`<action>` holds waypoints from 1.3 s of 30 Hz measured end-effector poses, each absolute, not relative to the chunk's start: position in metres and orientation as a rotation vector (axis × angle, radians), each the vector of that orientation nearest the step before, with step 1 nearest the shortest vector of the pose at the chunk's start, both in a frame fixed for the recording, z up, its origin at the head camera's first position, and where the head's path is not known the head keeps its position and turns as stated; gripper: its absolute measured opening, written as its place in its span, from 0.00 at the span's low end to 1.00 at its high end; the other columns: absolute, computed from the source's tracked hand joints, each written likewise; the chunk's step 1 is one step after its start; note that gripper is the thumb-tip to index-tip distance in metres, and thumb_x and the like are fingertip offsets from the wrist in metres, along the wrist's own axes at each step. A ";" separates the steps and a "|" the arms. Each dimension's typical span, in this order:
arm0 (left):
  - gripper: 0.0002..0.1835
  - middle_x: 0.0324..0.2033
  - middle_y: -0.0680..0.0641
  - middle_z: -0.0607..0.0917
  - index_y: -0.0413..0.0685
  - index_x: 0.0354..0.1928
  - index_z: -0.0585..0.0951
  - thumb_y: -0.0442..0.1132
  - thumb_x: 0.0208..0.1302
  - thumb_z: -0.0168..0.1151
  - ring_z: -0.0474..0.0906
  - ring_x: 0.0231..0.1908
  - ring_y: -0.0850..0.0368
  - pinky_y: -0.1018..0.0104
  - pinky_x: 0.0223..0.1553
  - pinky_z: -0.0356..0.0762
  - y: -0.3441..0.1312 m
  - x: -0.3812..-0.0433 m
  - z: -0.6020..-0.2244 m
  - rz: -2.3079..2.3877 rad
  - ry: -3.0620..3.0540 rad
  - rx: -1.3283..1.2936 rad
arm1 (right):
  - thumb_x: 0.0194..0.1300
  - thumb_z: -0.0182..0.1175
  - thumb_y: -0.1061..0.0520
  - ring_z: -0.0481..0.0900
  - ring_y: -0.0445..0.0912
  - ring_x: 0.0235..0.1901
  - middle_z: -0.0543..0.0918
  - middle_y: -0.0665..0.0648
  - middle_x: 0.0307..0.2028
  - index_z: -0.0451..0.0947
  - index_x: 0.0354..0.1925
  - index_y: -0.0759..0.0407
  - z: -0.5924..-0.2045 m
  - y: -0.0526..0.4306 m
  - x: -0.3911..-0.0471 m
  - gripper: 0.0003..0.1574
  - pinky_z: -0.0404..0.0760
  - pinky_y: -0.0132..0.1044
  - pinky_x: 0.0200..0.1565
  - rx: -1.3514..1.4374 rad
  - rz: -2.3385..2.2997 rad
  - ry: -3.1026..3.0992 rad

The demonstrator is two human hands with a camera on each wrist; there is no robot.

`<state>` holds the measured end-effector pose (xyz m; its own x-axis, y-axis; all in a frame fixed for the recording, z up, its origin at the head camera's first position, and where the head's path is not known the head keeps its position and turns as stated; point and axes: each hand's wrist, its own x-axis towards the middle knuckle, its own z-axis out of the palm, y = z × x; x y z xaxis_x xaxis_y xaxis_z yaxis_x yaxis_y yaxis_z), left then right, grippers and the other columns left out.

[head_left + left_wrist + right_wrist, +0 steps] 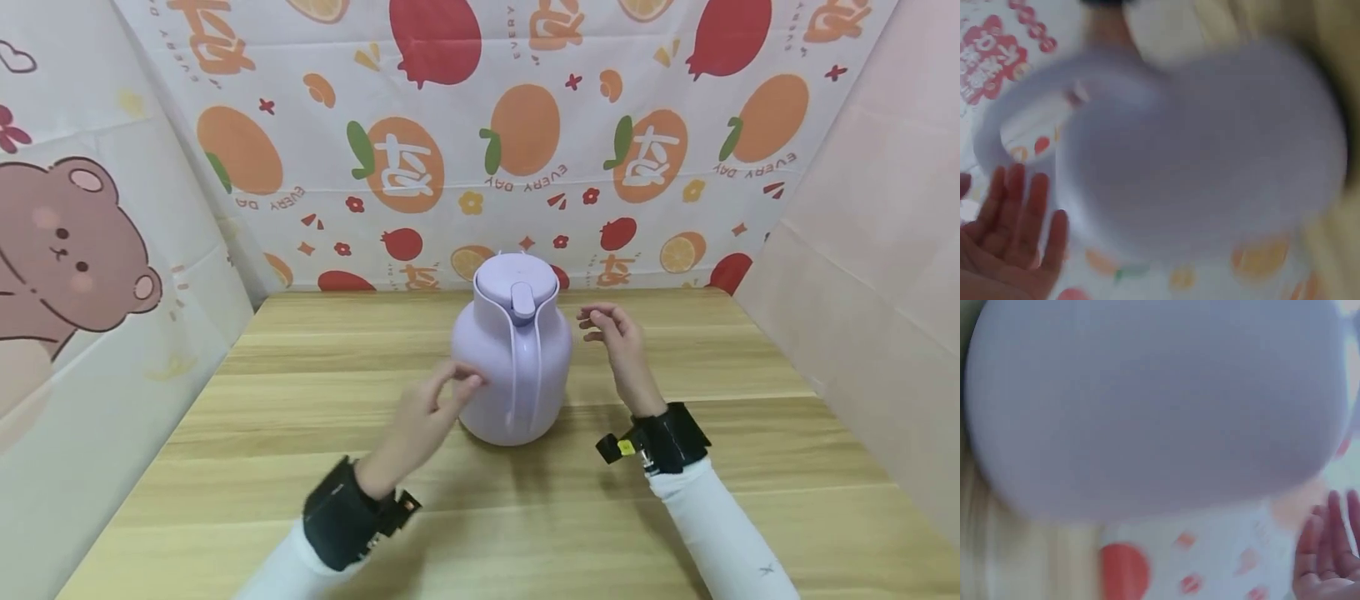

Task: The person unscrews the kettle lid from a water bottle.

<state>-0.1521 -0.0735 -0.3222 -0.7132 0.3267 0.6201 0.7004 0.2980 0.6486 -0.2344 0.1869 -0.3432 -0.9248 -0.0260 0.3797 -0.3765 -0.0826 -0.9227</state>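
A lavender thermal jug (487,367) stands upright on the wooden table, its handle and lid lever facing me. My left hand (423,417) is at the jug's near left side, its fingertips overlapping the body in the head view. Those fingers (1032,212) look loosely extended in the left wrist view, with the jug's handle (988,137) just beyond them. To the right of the jug, my right hand (618,350) hovers with relaxed fingers and a visible gap to the body. In the right wrist view the right hand (1329,556) is empty beside the jug's large, blurred side.
The wood-grain table (300,417) runs back to a fruit-print cloth (315,150). A bear-print cloth (180,275) hangs at the left, and a pale pink cloth (870,275) at the right. Black camera straps (675,437) circle both wrists.
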 end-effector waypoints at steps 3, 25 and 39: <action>0.18 0.36 0.46 0.81 0.38 0.40 0.77 0.48 0.69 0.48 0.76 0.40 0.53 0.60 0.43 0.74 -0.088 -0.164 -0.309 -1.010 -2.075 -1.012 | 0.67 0.48 0.59 0.76 0.47 0.35 0.77 0.61 0.37 0.69 0.46 0.71 -0.336 0.172 -0.210 0.15 0.76 0.36 0.38 0.623 2.112 -1.785; 0.32 0.65 0.61 0.60 0.63 0.65 0.67 0.59 0.58 0.57 0.51 0.65 0.63 0.54 0.61 0.49 -0.060 -0.257 -0.229 -0.634 -2.507 -1.423 | 0.65 0.45 0.55 0.62 0.42 0.11 0.64 0.49 0.13 0.63 0.21 0.58 -0.336 0.100 -0.172 0.16 0.64 0.31 0.16 1.165 2.610 -1.808; 0.34 0.66 0.58 0.61 0.60 0.66 0.64 0.57 0.58 0.58 0.46 0.66 0.63 0.53 0.63 0.46 -0.057 -0.263 -0.230 -0.660 -2.605 -1.475 | 0.66 0.45 0.55 0.50 0.42 0.10 0.57 0.48 0.12 0.57 0.18 0.57 -0.339 0.096 -0.173 0.20 0.47 0.36 0.13 1.154 2.640 -1.738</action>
<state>-0.2634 -0.0568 -0.2301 -0.5345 0.8004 0.2712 0.8330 0.4449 0.3288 -0.1735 0.0956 -0.3387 -0.7428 -0.5237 0.4172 -0.1764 -0.4481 -0.8764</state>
